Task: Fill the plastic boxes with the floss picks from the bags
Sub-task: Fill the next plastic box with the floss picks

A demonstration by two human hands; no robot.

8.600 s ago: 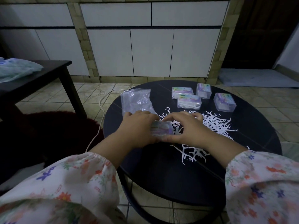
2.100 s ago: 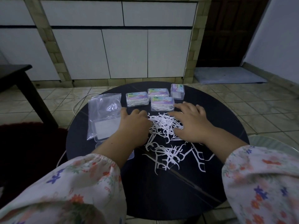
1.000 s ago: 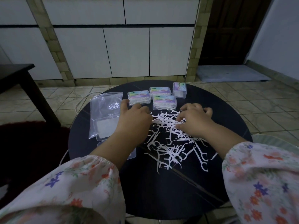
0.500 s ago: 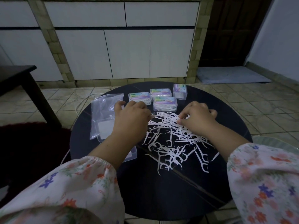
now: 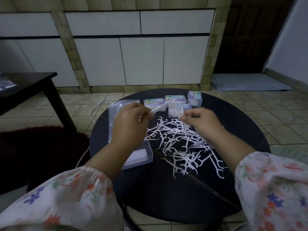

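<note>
Loose floss picks (image 5: 183, 147) litter the tabletop (image 5: 166, 189); open box (image 5: 140, 155) near left. Left hand (image 5: 130, 129) and right hand (image 5: 201, 124) fingers each pinch picks. Tangled picks may snag, drop, miss box.

White floss picks (image 5: 180, 144), black table (image 5: 166, 194), floral sleeves (image 5: 66, 200).

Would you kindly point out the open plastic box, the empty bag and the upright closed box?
open plastic box (image 5: 144, 158), head view, its clear right wall
empty bag (image 5: 115, 112), head view, its upper part
upright closed box (image 5: 194, 99), head view, its front face
</note>
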